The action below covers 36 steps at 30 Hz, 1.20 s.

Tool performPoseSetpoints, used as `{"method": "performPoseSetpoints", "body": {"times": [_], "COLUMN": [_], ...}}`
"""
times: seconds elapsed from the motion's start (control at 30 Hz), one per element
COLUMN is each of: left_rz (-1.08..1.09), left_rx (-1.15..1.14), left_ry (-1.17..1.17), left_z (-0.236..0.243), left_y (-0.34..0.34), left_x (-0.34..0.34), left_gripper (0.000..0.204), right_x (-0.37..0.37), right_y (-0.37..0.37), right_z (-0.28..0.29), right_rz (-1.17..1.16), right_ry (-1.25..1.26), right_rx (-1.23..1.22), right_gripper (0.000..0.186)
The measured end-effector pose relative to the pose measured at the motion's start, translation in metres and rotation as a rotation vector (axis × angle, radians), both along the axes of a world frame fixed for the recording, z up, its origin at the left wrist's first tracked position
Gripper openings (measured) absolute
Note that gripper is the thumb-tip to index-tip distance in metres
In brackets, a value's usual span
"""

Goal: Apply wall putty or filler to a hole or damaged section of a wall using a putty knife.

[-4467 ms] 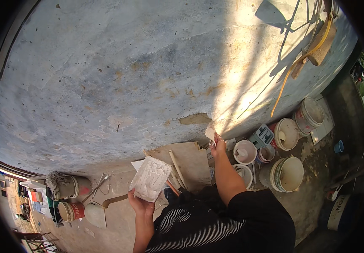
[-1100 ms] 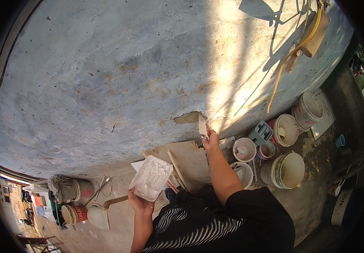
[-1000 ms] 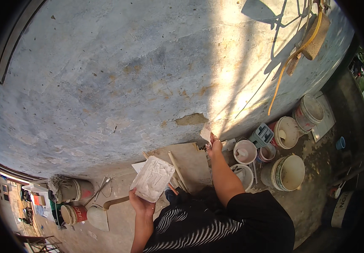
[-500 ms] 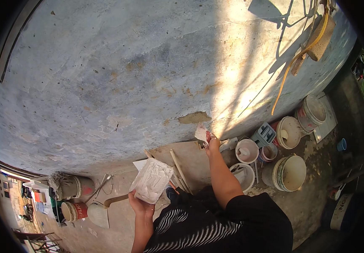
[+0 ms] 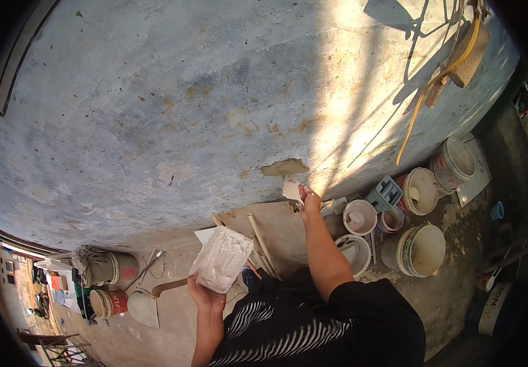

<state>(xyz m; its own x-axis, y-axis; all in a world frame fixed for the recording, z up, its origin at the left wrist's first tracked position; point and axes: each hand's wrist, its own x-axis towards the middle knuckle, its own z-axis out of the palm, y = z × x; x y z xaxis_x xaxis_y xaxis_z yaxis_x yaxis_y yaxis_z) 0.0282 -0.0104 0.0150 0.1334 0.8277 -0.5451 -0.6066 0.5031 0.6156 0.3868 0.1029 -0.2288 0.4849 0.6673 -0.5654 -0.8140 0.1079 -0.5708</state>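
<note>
My left hand's (image 5: pixel 207 298) fingers grip a rectangular board coated in white paste (image 5: pixel 222 260); my right hand's (image 5: pixel 310 202) fingers clasp a flat, paste-smeared scraper (image 5: pixel 291 189) just below the weathered blue-grey wall's (image 5: pixel 153 98) irregular brown patch (image 5: pixel 285 167), still uncovered.

A worn blue-grey wall (image 5: pixel 123 122), flecked with brown stains, fills most of the view. 1 broad band of sunlight (image 5: pixel 343 67) falls down its right part, with dark shadows (image 5: pixel 389 15) beside it. A frame (image 5: pixel 21 49) edges the upper left. Below lies a grey-brown concrete floor (image 5: pixel 166 339), darker and blotchy toward the right.
</note>
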Motion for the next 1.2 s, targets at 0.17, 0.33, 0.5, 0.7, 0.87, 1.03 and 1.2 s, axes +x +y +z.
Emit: {"method": "performPoseSetpoints", "body": {"times": [0.17, 0.33, 0.5, 0.7, 0.87, 1.03, 1.2], "left_rz": [0.060, 0.020, 0.031, 0.058, 0.007, 0.006, 0.022], "left_rx": [0.033, 0.022, 0.025, 0.014, 0.003, 0.009, 0.020], "left_ry": [-0.058, -0.065, -0.081, -0.084, -0.048, -0.024, -0.068], "left_z": [-0.009, -0.014, -0.012, -0.013, -0.016, -0.005, -0.009], "left_y": [-0.007, -0.001, -0.002, -0.005, 0.003, 0.002, 0.002], "left_x": [-0.017, -0.009, -0.009, -0.013, -0.004, -0.001, -0.004], "left_gripper": [0.074, 0.073, 0.073, 0.073, 0.076, 0.074, 0.073], "right_x": [-0.016, -0.012, -0.001, -0.006, -0.014, -0.009, -0.003], "right_y": [-0.005, 0.028, 0.013, -0.007, 0.008, 0.002, -0.006], "right_z": [0.019, 0.012, 0.029, 0.053, 0.050, 0.042, 0.014], "right_rz": [0.158, 0.156, 0.023, -0.036, 0.110, 0.022, -0.351], "right_ry": [-0.133, -0.215, -0.183, -0.196, -0.264, -0.125, -0.066], "right_rx": [-0.055, 0.058, -0.017, -0.047, 0.042, -0.132, -0.298], "right_gripper": [0.025, 0.038, 0.020, 0.018, 0.020, 0.020, 0.015]}}
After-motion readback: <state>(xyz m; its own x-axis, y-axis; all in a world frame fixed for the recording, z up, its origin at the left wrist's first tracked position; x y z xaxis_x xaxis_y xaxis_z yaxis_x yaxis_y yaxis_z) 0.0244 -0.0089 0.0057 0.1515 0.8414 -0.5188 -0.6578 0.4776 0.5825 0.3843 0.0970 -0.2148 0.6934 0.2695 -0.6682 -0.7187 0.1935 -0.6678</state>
